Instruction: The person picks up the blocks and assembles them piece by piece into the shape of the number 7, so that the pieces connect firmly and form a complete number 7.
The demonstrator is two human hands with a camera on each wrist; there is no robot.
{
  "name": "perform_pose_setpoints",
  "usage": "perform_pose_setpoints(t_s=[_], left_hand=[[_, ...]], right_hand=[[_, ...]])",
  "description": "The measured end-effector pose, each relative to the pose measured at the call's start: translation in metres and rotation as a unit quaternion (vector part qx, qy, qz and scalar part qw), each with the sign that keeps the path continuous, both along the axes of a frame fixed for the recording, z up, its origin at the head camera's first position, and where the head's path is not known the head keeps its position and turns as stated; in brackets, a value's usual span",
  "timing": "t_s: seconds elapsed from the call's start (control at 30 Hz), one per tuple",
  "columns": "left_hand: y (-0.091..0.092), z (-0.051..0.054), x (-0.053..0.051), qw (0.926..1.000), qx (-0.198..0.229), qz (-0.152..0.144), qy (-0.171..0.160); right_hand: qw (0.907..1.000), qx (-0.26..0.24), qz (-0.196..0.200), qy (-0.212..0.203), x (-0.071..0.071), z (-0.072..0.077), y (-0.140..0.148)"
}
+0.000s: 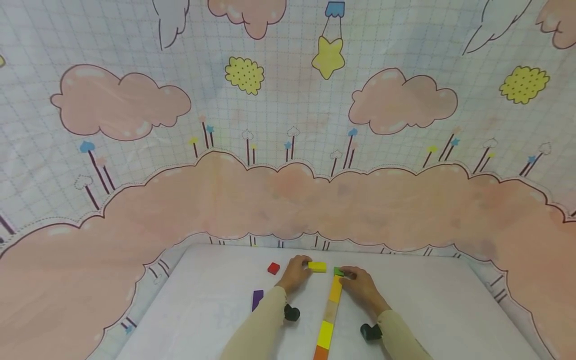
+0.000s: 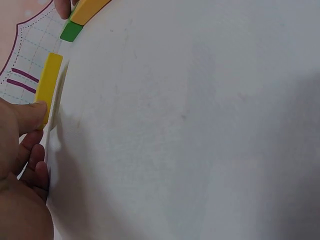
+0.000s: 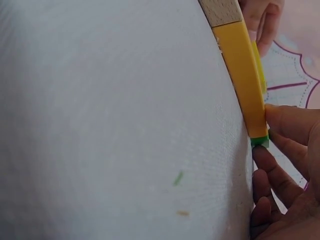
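Note:
My left hand (image 1: 295, 274) pinches one end of a yellow block (image 1: 317, 267), held slightly off the white table with its shadow beside it in the left wrist view. My right hand (image 1: 361, 286) is at the far end of a line of blocks, with its fingers on a small green block (image 1: 338, 271). In the right wrist view, the thumb touches the side of the neighbouring yellow-orange block (image 3: 242, 75), and fingertips meet the green block's end. Nearer me the line runs on through a plain wooden block (image 1: 330, 311), a yellow block (image 1: 325, 334) and an orange block (image 1: 321, 353).
A red block (image 1: 273, 268) lies left of my left hand. Beside the left sleeve is a purple block (image 1: 257, 299), partly covered by that sleeve. Behind the white table (image 1: 202, 300) hangs a cloth printed with clouds and stars.

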State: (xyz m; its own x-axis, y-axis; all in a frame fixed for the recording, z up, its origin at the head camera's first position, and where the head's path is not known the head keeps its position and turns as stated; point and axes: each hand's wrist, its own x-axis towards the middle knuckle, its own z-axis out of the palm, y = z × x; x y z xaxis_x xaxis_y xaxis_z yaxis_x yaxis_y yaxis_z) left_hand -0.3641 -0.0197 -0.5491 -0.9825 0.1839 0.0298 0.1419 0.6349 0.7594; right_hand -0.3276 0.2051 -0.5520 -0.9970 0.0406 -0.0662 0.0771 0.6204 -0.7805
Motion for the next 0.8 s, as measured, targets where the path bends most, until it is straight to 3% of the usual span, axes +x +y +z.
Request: perform_pose_setpoints(t_s=[0.6,0.8], left_hand=[[-0.008,0.004,0.012,0.9995,0.031,0.004,-0.001],[-0.012,0.002,0.014,0.9989,0.045,-0.008,0.01]], right_hand=[[0.9999,-0.003,-0.008,-0.009,-0.001,-0.001,-0.001],[1.0,0.002,-0.002,-0.001,-0.002,-0.002,-0.001]])
